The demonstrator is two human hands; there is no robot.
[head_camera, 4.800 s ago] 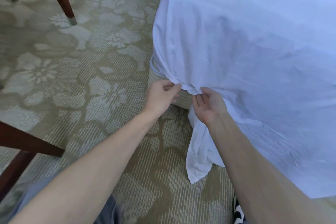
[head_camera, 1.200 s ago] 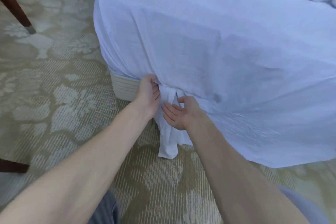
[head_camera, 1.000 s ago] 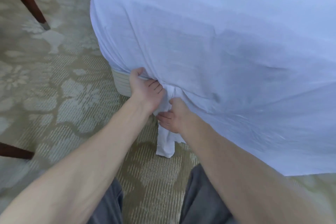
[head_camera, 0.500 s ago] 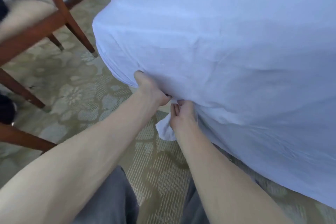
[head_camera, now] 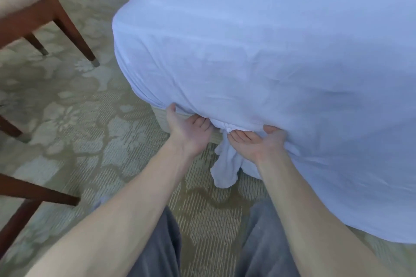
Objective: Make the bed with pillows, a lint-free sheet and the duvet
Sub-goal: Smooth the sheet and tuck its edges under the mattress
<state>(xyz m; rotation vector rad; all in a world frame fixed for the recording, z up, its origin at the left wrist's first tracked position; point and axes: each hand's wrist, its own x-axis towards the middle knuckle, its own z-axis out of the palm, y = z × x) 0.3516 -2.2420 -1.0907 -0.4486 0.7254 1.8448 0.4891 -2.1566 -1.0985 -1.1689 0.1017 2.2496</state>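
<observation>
Palms now turned upward
Left hand (head_camera: 189,134) and right hand (head_camera: 258,143) reach under the sheet (head_camera: 270,51); any grip unclear.

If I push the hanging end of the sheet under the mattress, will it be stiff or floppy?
Probably floppy: the hanging end droops in soft folds toward the carpet. Likely thin and light, as the sheet shows fine wrinkles where it is pulled tight.
</observation>
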